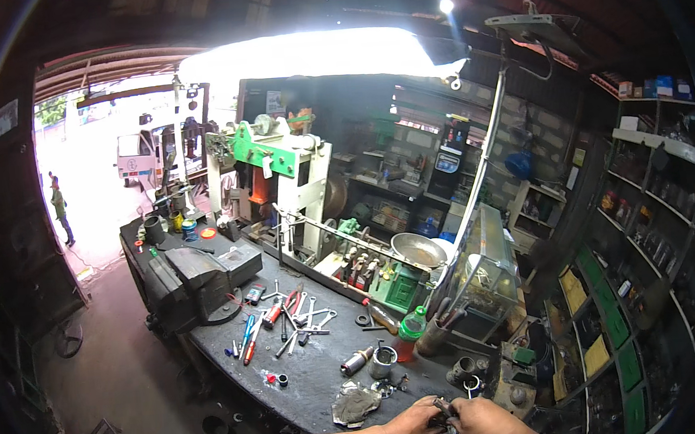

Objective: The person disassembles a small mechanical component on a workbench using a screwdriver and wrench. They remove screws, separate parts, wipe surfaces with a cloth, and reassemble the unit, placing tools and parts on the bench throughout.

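At the near edge of the dark workbench (294, 382), my left hand (414, 423) and my right hand (482, 420) meet, both with fingers closed around a small dark metal part (442, 407). Its kind is too small and too covered by my fingers to tell. Left of my hands lies a crumpled grey rag (355, 403). Beyond it are a metal cylinder (357, 361) on its side and a metal cup (382, 361) standing upright. A bottle with red liquid and a green top (408, 334) stands behind the cup.
A large bench vise (206, 275) sits at the bench's left end. Several wrenches (310, 316) and screwdrivers (249, 341) lie mid-bench. A green and white press (271, 158) stands behind. To the right are a glass case (484, 264) and shelves with green bins (612, 311).
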Action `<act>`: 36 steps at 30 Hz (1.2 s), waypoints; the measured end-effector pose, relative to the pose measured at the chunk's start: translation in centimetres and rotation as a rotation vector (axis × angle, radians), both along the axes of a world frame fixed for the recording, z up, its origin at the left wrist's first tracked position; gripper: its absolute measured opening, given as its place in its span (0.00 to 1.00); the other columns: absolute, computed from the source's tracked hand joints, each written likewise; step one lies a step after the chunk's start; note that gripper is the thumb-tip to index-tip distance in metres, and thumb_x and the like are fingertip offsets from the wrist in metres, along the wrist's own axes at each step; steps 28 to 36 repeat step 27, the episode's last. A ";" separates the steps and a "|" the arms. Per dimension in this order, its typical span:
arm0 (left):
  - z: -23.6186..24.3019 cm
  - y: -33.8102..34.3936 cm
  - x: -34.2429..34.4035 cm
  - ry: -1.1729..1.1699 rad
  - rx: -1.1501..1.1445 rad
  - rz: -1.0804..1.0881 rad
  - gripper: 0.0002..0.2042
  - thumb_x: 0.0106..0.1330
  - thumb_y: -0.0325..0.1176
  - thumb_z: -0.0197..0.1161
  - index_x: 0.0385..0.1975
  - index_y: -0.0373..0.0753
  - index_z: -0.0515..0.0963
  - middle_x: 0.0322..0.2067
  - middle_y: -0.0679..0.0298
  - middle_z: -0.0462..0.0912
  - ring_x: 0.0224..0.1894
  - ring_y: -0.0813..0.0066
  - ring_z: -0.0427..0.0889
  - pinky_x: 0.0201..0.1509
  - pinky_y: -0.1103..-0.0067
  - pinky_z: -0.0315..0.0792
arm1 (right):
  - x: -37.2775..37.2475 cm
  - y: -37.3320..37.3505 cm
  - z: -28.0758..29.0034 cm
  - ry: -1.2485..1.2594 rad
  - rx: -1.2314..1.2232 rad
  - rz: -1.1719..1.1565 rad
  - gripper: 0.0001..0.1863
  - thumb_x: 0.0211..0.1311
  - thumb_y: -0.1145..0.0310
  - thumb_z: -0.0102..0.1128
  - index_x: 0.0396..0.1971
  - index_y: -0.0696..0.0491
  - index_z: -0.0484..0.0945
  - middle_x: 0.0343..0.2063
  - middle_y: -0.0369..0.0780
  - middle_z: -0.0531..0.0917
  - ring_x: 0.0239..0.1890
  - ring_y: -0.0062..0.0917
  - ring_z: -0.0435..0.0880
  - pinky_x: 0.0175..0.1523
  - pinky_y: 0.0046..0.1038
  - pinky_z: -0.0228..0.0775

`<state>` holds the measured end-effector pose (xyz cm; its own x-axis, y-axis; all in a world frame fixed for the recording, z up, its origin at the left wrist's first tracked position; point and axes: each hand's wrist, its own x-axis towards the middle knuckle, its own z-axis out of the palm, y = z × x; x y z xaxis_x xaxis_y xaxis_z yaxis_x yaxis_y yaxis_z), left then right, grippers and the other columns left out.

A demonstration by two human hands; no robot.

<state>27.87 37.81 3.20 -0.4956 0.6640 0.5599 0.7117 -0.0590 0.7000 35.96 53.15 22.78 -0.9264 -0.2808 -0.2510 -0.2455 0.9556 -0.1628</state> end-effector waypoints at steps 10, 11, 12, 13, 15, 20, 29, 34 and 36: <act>0.0 -0.2 0.8 0.025 -0.050 0.064 0.31 0.63 0.29 0.74 0.69 0.41 0.76 0.70 0.49 0.77 0.77 0.47 0.72 0.85 0.42 0.55 | 2.3 3.3 -4.7 0.604 0.047 0.318 0.16 0.59 0.62 0.73 0.48 0.42 0.90 0.64 0.40 0.78 0.78 0.47 0.68 0.83 0.58 0.55; 0.0 -0.1 1.0 0.051 -0.087 0.060 0.31 0.63 0.29 0.74 0.69 0.42 0.76 0.70 0.50 0.78 0.77 0.48 0.72 0.86 0.42 0.54 | 3.2 2.8 -6.9 0.695 -0.077 0.152 0.17 0.59 0.60 0.75 0.49 0.43 0.90 0.65 0.44 0.77 0.78 0.50 0.67 0.82 0.57 0.57; -0.1 0.0 1.0 0.078 -0.121 0.055 0.30 0.64 0.29 0.73 0.69 0.44 0.77 0.70 0.51 0.78 0.77 0.49 0.72 0.86 0.41 0.52 | 4.0 1.9 -8.9 0.785 -0.197 -0.016 0.19 0.59 0.59 0.77 0.50 0.44 0.90 0.66 0.48 0.77 0.78 0.52 0.67 0.81 0.56 0.59; -0.2 0.0 1.0 0.103 -0.152 0.065 0.30 0.64 0.28 0.72 0.69 0.45 0.78 0.71 0.52 0.78 0.77 0.50 0.72 0.86 0.40 0.50 | 4.5 0.2 -9.9 0.824 -0.366 -0.145 0.18 0.60 0.60 0.77 0.51 0.45 0.90 0.70 0.52 0.74 0.77 0.56 0.67 0.80 0.55 0.62; -0.6 0.3 0.9 0.108 -0.133 0.090 0.28 0.62 0.29 0.73 0.65 0.47 0.81 0.70 0.53 0.79 0.77 0.52 0.73 0.85 0.38 0.51 | 5.1 -2.2 -11.5 0.915 -0.576 -0.320 0.19 0.73 0.52 0.71 0.53 0.49 0.89 0.69 0.61 0.77 0.71 0.61 0.77 0.77 0.54 0.67; 1.9 -0.7 1.1 0.193 -0.202 0.099 0.26 0.67 0.36 0.74 0.66 0.43 0.81 0.65 0.55 0.84 0.80 0.54 0.69 0.84 0.38 0.53 | 1.7 -1.7 -14.5 0.517 -1.811 -0.649 0.21 0.88 0.56 0.52 0.58 0.61 0.80 0.46 0.48 0.92 0.48 0.38 0.92 0.63 0.41 0.81; 1.3 -0.3 1.1 0.204 -0.456 0.072 0.35 0.70 0.39 0.73 0.78 0.49 0.71 0.75 0.47 0.73 0.82 0.50 0.65 0.84 0.33 0.48 | 0.7 1.5 -17.8 0.580 -1.650 -0.593 0.29 0.86 0.53 0.59 0.70 0.62 0.75 0.60 0.45 0.84 0.65 0.29 0.81 0.72 0.33 0.71; 1.3 -0.3 1.1 0.204 -0.456 0.072 0.35 0.70 0.39 0.73 0.78 0.49 0.71 0.75 0.47 0.73 0.82 0.50 0.65 0.84 0.33 0.48 | 0.7 1.5 -17.8 0.580 -1.650 -0.593 0.29 0.86 0.53 0.59 0.70 0.62 0.75 0.60 0.45 0.84 0.65 0.29 0.81 0.72 0.33 0.71; 1.3 -0.3 1.1 0.204 -0.456 0.072 0.35 0.70 0.39 0.73 0.78 0.49 0.71 0.75 0.47 0.73 0.82 0.50 0.65 0.84 0.33 0.48 | 0.7 1.5 -17.8 0.580 -1.650 -0.593 0.29 0.86 0.53 0.59 0.70 0.62 0.75 0.60 0.45 0.84 0.65 0.29 0.81 0.72 0.33 0.71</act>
